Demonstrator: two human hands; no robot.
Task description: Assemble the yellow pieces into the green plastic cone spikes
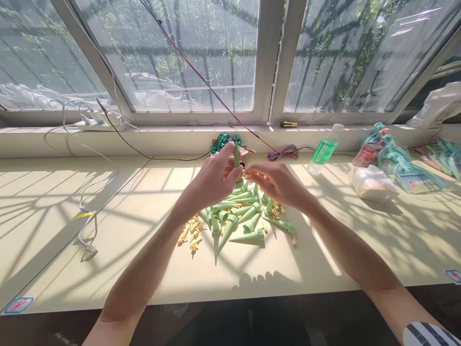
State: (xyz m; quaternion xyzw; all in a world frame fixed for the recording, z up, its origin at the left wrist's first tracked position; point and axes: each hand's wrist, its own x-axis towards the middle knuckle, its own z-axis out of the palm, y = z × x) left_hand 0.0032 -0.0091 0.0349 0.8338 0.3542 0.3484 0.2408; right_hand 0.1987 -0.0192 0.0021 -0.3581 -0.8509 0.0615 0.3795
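My left hand is closed around a pale green plastic spike, held upright with its tip pointing up. My right hand meets it from the right, thumb and fingers pinched at the spike's side. A small dark and white bit shows between the two hands, too small to name. Below them lies a heap of green plastic spikes, pointing in various directions. Small yellow plastic pieces are scattered at the heap's left, and more sit at its right, partly hidden under spikes.
Behind my hands is a bundle of dark green shiny material. A green-labelled bottle, a wrapped white packet and turquoise bagged items stand to the right. A coiled red-black wire lies by the sill; a white cable is left.
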